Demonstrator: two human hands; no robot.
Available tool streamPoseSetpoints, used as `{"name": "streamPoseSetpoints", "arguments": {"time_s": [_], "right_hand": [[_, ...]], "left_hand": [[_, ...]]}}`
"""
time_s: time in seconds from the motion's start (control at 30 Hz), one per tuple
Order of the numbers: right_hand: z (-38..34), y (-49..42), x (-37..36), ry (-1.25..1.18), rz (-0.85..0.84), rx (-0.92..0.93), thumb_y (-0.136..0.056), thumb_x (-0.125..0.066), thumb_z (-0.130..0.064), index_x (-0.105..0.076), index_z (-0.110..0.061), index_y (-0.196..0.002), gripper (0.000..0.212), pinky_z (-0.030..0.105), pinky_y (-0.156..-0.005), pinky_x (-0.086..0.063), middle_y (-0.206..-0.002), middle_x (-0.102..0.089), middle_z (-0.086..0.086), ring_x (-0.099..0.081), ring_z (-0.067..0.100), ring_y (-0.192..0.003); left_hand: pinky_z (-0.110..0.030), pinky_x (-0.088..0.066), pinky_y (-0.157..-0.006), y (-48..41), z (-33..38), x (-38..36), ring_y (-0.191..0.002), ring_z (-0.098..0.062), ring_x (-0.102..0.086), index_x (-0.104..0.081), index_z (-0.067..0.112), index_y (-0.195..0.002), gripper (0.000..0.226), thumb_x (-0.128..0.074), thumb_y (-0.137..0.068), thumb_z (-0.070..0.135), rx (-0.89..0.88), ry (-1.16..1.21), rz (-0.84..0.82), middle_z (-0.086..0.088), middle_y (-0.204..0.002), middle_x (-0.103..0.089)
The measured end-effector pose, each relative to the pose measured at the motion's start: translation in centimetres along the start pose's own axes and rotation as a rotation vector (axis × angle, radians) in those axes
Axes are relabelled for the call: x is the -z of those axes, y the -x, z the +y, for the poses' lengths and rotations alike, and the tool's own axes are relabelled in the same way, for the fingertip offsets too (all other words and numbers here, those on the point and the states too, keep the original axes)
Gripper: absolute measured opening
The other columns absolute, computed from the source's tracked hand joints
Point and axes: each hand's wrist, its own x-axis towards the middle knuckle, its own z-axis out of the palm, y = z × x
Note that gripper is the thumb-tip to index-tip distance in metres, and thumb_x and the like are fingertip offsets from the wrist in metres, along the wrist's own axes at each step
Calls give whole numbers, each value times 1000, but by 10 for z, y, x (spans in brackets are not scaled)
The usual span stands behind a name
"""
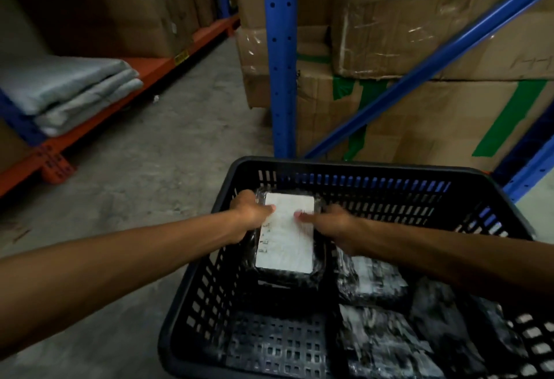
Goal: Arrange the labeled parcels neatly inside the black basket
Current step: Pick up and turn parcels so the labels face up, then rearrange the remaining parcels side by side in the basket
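Note:
A black slatted plastic basket (353,166) stands on the floor in front of me. Inside, at its far left, lies a black-wrapped parcel with a large white label (286,240) facing up, resting on another dark parcel. My left hand (250,213) grips its left edge, thumb on the label. My right hand (331,225) holds its right edge, fingers on the label. Several other black-wrapped parcels (371,282) lie loosely in the right half of the basket. The near-left part of the basket floor (269,345) is bare.
Blue rack uprights (280,58) and taped cardboard boxes (419,34) stand just behind the basket. At left, folded grey bags (75,91) lie on an orange shelf beam (144,73). Grey concrete floor (144,169) stretches to the left.

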Motion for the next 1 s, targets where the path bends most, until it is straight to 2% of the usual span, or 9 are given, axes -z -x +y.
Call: {"name": "streamPoseSetpoints", "arguments": {"time_s": [0.07, 0.13, 0.17, 0.23, 0.33, 0.43, 0.7, 0.8, 1.0], "right_hand": [[17, -6, -17, 83, -23, 21, -92, -65, -22, -30, -6, -149, 68, 31, -82, -59, -141, -56, 17, -68, 26, -106], [27, -10, -22, -1, -48, 50, -96, -59, -24, 26, -5, -150, 103, 31, -96, -50, -148, -49, 13, -58, 30, -124], [28, -15, -20, -18, -69, 52, -96, -59, -26, 30, -5, -148, 105, 29, -94, -51, -148, -49, 12, -58, 28, -124], [27, -20, -9, 41, -125, 23, -94, -60, -34, -4, -8, -155, 86, 24, -84, -56, -145, -53, 7, -64, 21, -112], [17, -21, 12, 199, -44, -6, -96, -51, -42, -60, -23, -107, 23, 23, -66, -50, -109, -67, -1, -61, 8, -80], [20, -21, 53, 379, 130, 86, -96, -55, -26, -59, -20, -107, 13, 24, -62, -56, -86, -67, 2, -63, 17, -74], [92, 21, 134, 1670, -231, 194, -96, -48, -19, -21, 3, -152, 67, 37, -116, -30, -156, -33, 24, -40, 34, -140], [128, 21, 132, 1796, -224, 187, -101, -33, -12, 5, 8, -151, 66, 47, -122, -16, -162, 3, 30, -6, 41, -151], [142, 12, 113, 1774, -129, 147, -103, -17, -12, 5, 9, -151, 57, 50, -121, -11, -161, 9, 28, 5, 42, -150]], "left_hand": [[-41, -54, -100, -4, -9, -7, -114, -29, -66, -63, 5, -127, 38, -64, -92, 18, -5, -73, -70, -14, -125, -68], [-36, -54, -98, -5, -9, -12, -116, -28, -66, -63, 8, -129, 37, -61, -94, 20, -35, -171, -45, -12, -129, -67], [-34, -54, -98, -5, -8, -13, -118, -28, -65, -61, 8, -132, 39, -60, -95, 21, -41, -205, -21, -12, -131, -66], [-35, -51, -102, -2, -4, -17, -126, -30, -59, -49, 6, -144, 50, -58, -96, 19, -33, -280, 9, -14, -140, -59], [-39, -29, -122, 9, 6, -26, -153, -32, -21, -6, 12, -160, 81, -55, -95, 15, -160, -465, 46, -17, -166, -13], [-36, -13, -126, 24, 22, -48, -157, -26, 1, -2, 15, -161, 86, -55, -94, 22, -431, -569, 9, -9, -169, 7], [-41, -9, -126, 46, 22, -157, -155, -36, 3, -3, -3, -157, 88, -56, -90, 17, -725, -989, -416, -22, -166, 1], [-43, 3, -126, 28, 3, -183, -153, -35, 18, 10, -4, -156, 85, -47, -98, 19, -593, -1221, -445, -20, -165, 18], [-45, 5, -125, 15, -22, -210, -152, -36, 22, 19, -2, -154, 70, -27, -105, 21, -520, -1241, -358, -19, -163, 26]]}}
